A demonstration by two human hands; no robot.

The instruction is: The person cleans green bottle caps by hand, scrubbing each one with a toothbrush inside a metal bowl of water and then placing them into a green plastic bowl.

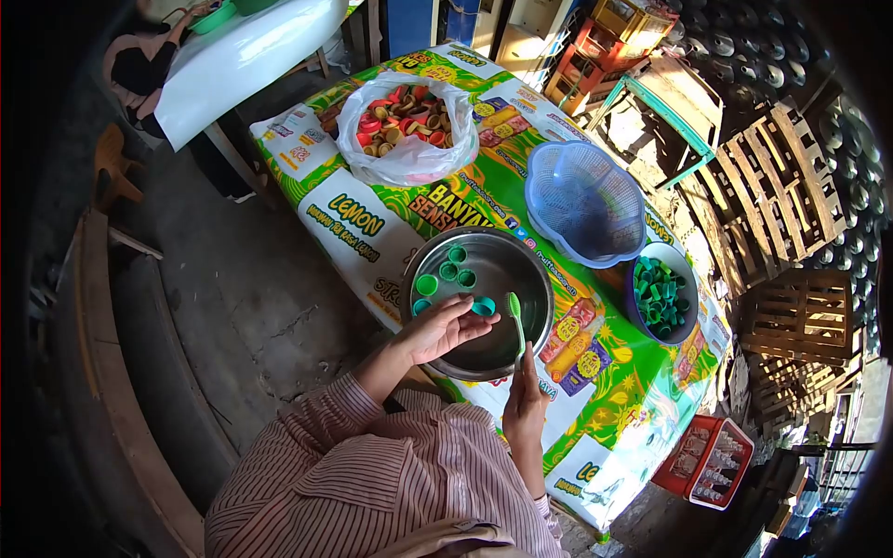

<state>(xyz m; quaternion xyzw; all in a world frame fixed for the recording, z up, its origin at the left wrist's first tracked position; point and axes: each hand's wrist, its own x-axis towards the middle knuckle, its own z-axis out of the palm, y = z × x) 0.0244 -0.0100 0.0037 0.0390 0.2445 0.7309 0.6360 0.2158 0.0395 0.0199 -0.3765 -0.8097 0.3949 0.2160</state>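
My left hand [445, 329] is over the near left part of a metal basin [544, 279], palm turned up and fingers apart. A green cap [484, 307] is right at its fingertips; whether they touch it is unclear. My right hand [526, 395] grips a green toothbrush [516, 321] by its handle, bristle end up over the basin. Several green caps [426, 285] lie in the basin, left of the toothbrush. Behind the basin, a white plastic bag [358, 153] holds red and tan caps [409, 126].
A blue plastic basket [581, 200] stands right of the basin, and a bowl [684, 256] of green pieces beyond it. The printed tablecloth [349, 219] covers the table. On the floor at right is a red crate [684, 456]. Another person [139, 70] is at upper left.
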